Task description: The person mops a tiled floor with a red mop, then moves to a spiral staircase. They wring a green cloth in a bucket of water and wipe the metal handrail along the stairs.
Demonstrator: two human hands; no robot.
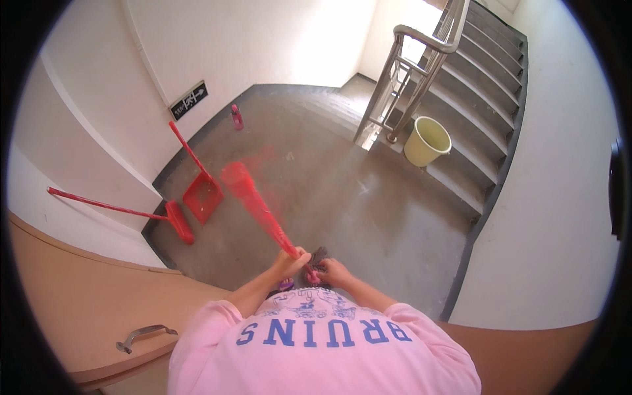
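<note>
A mop with a red handle [266, 217] slants up and away from me, its far end blurred. My left hand [290, 262] is closed around the handle near the mop's lower end. My right hand [336, 273] has its fingers on the pink collar [313, 278] at the mop head. Dark, stringy mop fibres [320, 256] show between and beyond my hands. The rest of the mop head is hidden by my hands and shirt. Below my left hand a purple sandal [286, 284] shows on my foot.
Left on the floor are a red dustpan [203, 197] and a red broom [179, 222] leaning on the wall. A pink bottle [237, 118] stands farther off. A pale-yellow bucket [419, 148] is by the stairs [474, 113] and steel railing [425, 38]. An open wooden door [98, 286] is at left.
</note>
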